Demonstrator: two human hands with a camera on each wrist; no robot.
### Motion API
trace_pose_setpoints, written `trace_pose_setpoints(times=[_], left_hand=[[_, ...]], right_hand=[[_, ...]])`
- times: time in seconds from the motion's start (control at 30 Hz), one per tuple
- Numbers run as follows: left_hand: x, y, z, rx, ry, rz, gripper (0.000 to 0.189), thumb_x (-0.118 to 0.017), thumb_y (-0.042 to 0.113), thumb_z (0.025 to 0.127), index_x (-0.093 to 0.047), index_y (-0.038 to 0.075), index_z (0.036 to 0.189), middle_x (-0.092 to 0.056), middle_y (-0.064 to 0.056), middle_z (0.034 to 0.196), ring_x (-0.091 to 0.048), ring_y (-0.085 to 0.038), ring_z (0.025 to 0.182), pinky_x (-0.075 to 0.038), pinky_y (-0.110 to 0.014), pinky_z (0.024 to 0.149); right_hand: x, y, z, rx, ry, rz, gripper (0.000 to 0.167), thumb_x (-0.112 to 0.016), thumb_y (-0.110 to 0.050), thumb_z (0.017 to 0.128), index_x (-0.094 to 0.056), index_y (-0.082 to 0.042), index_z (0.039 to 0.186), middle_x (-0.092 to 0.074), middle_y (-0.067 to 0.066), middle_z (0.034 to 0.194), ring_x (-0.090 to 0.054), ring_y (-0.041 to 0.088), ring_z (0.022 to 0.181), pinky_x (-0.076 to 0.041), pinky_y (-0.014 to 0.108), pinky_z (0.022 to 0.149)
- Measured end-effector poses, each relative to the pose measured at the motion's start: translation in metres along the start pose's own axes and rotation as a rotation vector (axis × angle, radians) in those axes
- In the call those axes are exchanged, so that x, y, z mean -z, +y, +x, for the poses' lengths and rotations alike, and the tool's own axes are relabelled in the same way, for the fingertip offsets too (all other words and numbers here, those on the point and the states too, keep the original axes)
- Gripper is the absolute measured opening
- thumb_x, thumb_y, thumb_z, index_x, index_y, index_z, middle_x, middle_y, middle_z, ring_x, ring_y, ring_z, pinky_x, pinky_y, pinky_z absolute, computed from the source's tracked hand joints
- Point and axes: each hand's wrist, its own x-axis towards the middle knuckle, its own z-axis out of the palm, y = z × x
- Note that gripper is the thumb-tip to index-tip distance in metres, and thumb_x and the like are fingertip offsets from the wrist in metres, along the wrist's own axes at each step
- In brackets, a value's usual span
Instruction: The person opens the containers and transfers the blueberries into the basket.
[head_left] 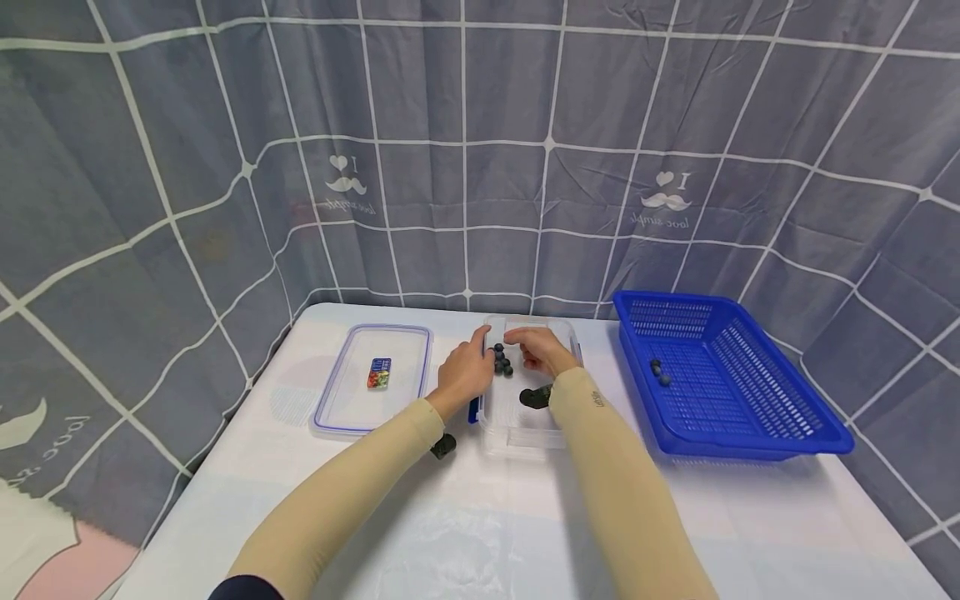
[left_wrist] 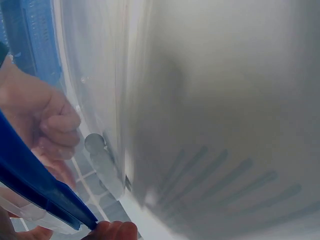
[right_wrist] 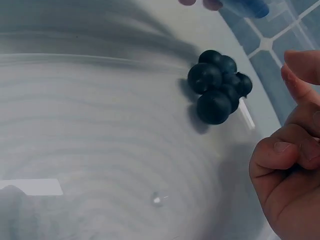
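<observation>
A clear plastic container [head_left: 506,417] stands mid-table with several blueberries [head_left: 502,367] clustered inside, towards its far left. Its left rim is held by my left hand [head_left: 463,369]; the left wrist view shows curled fingertips [left_wrist: 117,230] at the end of a blue latch strip [left_wrist: 45,185]. Over the container, to the right of the berries, hangs my right hand [head_left: 543,348]. In the right wrist view its lower fingers [right_wrist: 280,155] are loosely curled, thumb and forefinger lie close together, and no berry shows between them. The blueberries [right_wrist: 215,90] sit apart from that hand.
To the left lies a clear lid [head_left: 360,346] with a bluish rim and a small coloured label [head_left: 379,374]. A blue slotted basket [head_left: 738,429] stands at the right, holding a few berries [head_left: 660,373]. A grey checked curtain [head_left: 502,192] closes off the back.
</observation>
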Motion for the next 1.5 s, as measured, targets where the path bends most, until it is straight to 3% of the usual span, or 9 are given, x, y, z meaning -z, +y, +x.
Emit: trace_pose_setpoints(times=[0.17, 0.33, 0.57, 0.77, 0.9, 0.97, 1.1, 1.23, 1.5], left_hand=[[0.001, 0.001, 0.000, -0.004, 0.002, -0.001, 0.051, -0.040, 0.036, 0.107, -0.034, 0.031, 0.157, -0.062, -0.016, 0.133, -0.063, -0.035, 0.114, -0.052, -0.055, 0.087], [0.001, 0.001, 0.000, -0.023, 0.008, -0.005, 0.051, -0.040, 0.035, 0.106, -0.035, 0.030, 0.157, -0.063, -0.016, 0.131, -0.063, -0.035, 0.115, -0.051, -0.056, 0.087], [0.000, -0.001, -0.003, -0.002, -0.003, -0.012, 0.051, -0.041, 0.035, 0.107, -0.034, 0.031, 0.157, -0.062, -0.014, 0.133, -0.061, -0.035, 0.118, -0.050, -0.057, 0.090], [-0.003, -0.002, -0.004, -0.012, -0.009, -0.022, 0.051, -0.040, 0.036, 0.107, -0.034, 0.031, 0.157, -0.062, -0.014, 0.133, -0.062, -0.035, 0.115, -0.050, -0.057, 0.088], [-0.002, -0.002, -0.003, -0.013, -0.002, -0.021, 0.051, -0.041, 0.036, 0.107, -0.034, 0.031, 0.157, -0.062, -0.015, 0.132, -0.063, -0.035, 0.112, -0.051, -0.056, 0.086], [-0.001, -0.002, -0.002, -0.011, 0.000, -0.014, 0.051, -0.041, 0.036, 0.107, -0.034, 0.031, 0.157, -0.062, -0.014, 0.131, -0.063, -0.034, 0.111, -0.051, -0.056, 0.086], [0.001, -0.001, 0.001, -0.017, 0.013, -0.008, 0.051, -0.040, 0.036, 0.107, -0.034, 0.031, 0.157, -0.062, -0.014, 0.130, -0.063, -0.034, 0.111, -0.051, -0.056, 0.086], [0.002, -0.001, 0.002, -0.018, 0.015, -0.007, 0.051, -0.040, 0.036, 0.107, -0.034, 0.031, 0.157, -0.063, -0.015, 0.131, -0.063, -0.035, 0.113, -0.051, -0.056, 0.088], [0.002, 0.002, -0.005, -0.018, 0.017, -0.015, 0.051, -0.042, 0.035, 0.107, -0.036, 0.030, 0.157, -0.063, -0.016, 0.130, -0.064, -0.036, 0.111, -0.051, -0.056, 0.087]], right_hand=[[-0.002, 0.007, 0.003, -0.036, 0.021, 0.006, 0.037, -0.072, -0.019, 0.091, -0.069, -0.010, 0.127, -0.036, -0.004, 0.061, -0.030, 0.012, 0.052, -0.034, 0.026, 0.054], [0.000, 0.014, 0.003, -0.055, 0.056, 0.022, 0.036, -0.074, -0.017, 0.088, -0.071, -0.010, 0.123, -0.035, -0.005, 0.054, -0.029, 0.010, 0.046, -0.031, 0.025, 0.047], [-0.002, 0.020, 0.000, -0.085, 0.052, -0.037, 0.019, -0.076, -0.022, 0.084, -0.070, -0.011, 0.099, -0.032, -0.005, 0.051, -0.028, 0.011, 0.046, -0.029, 0.025, 0.046], [0.000, 0.022, -0.004, -0.087, 0.060, -0.060, 0.014, -0.076, -0.016, 0.083, -0.073, -0.011, 0.096, -0.033, -0.004, 0.051, -0.029, 0.011, 0.046, -0.028, 0.025, 0.045], [0.002, 0.018, -0.004, -0.100, 0.004, -0.102, 0.007, -0.075, -0.012, 0.082, -0.069, -0.012, 0.084, -0.032, -0.004, 0.052, -0.028, 0.010, 0.046, -0.028, 0.025, 0.046], [0.003, 0.016, -0.004, -0.115, -0.054, -0.111, 0.015, -0.075, -0.008, 0.082, -0.060, -0.012, 0.081, -0.031, -0.004, 0.052, -0.026, 0.010, 0.046, -0.027, 0.024, 0.046], [0.006, 0.010, -0.007, -0.123, -0.128, -0.101, 0.023, -0.074, 0.001, 0.082, -0.058, -0.009, 0.095, -0.034, -0.005, 0.055, -0.028, 0.008, 0.047, -0.031, 0.023, 0.048], [0.006, 0.007, -0.013, -0.106, -0.117, -0.149, 0.040, -0.074, 0.002, 0.083, -0.060, -0.006, 0.119, -0.041, -0.005, 0.058, -0.037, 0.008, 0.050, -0.039, 0.021, 0.051], [0.003, 0.015, -0.016, -0.094, -0.069, -0.170, 0.039, -0.076, -0.003, 0.082, -0.063, -0.007, 0.119, -0.040, -0.005, 0.055, -0.041, 0.009, 0.051, -0.038, 0.022, 0.051]])
